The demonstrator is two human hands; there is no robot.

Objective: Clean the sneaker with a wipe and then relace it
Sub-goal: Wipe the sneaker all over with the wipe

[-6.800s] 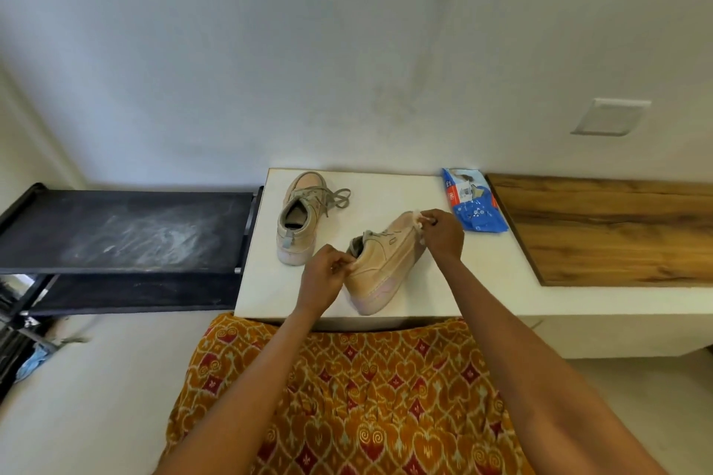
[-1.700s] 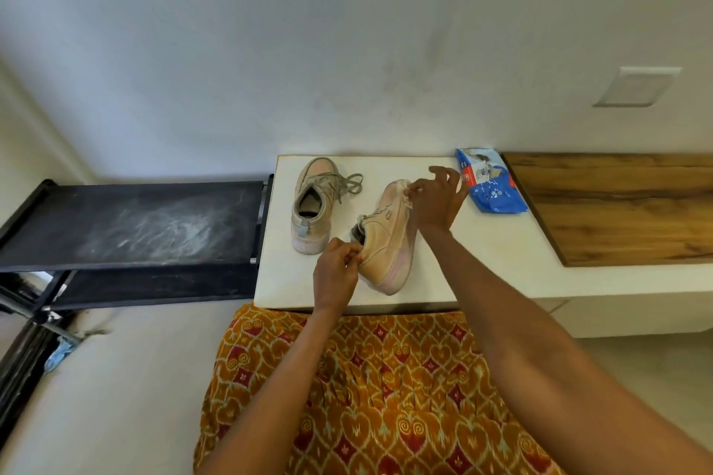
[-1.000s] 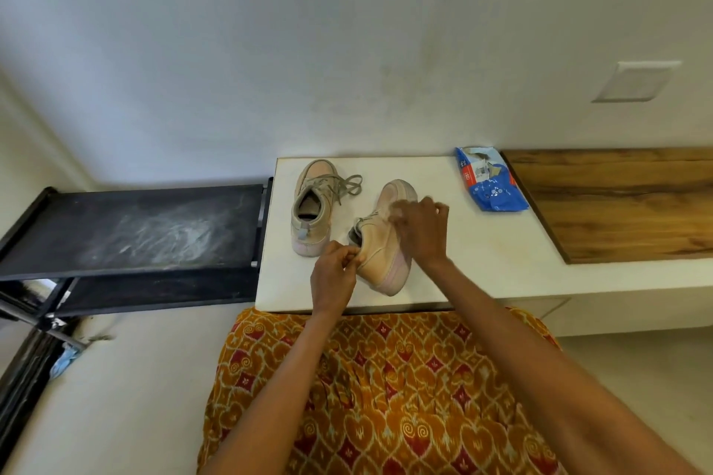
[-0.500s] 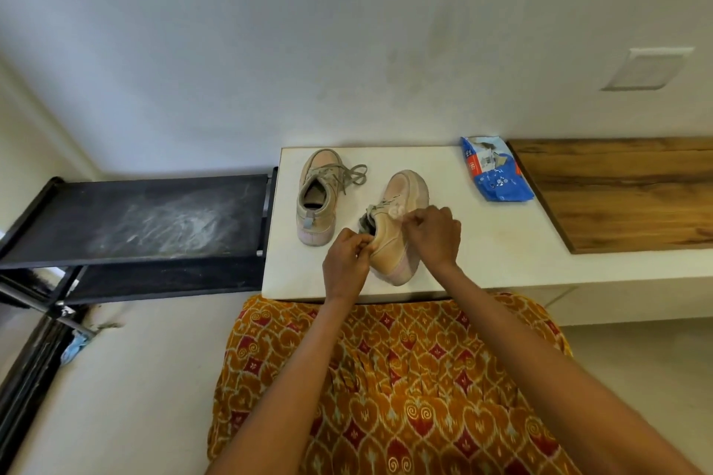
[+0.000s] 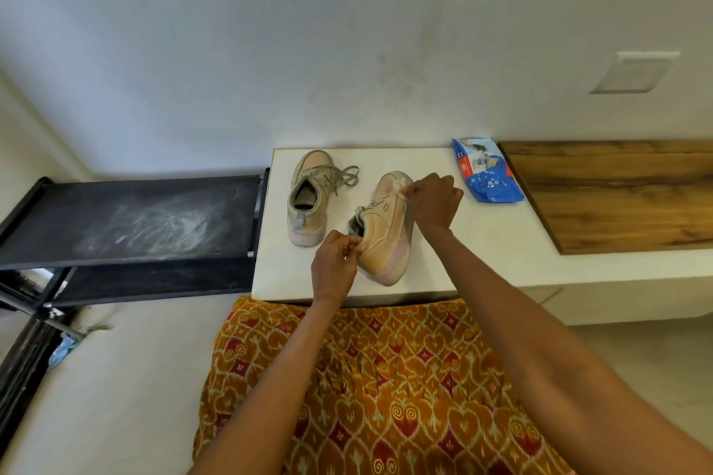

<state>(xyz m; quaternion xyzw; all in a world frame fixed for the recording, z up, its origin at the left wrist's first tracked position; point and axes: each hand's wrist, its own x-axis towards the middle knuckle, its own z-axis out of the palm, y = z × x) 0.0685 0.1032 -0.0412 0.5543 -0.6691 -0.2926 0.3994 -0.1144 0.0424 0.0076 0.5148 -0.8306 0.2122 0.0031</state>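
The left hand (image 5: 335, 262) is pinching the heel of the tipped sneaker (image 5: 386, 231); the right hand (image 5: 435, 202) is pressing a white wipe (image 5: 401, 185) on its toe.

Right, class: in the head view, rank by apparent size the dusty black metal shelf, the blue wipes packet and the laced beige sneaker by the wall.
1. Dusty black metal shelf, clearly largest.
2. Laced beige sneaker.
3. Blue wipes packet, close to the sneaker in size; wide-angle stretch makes that gap unsure.
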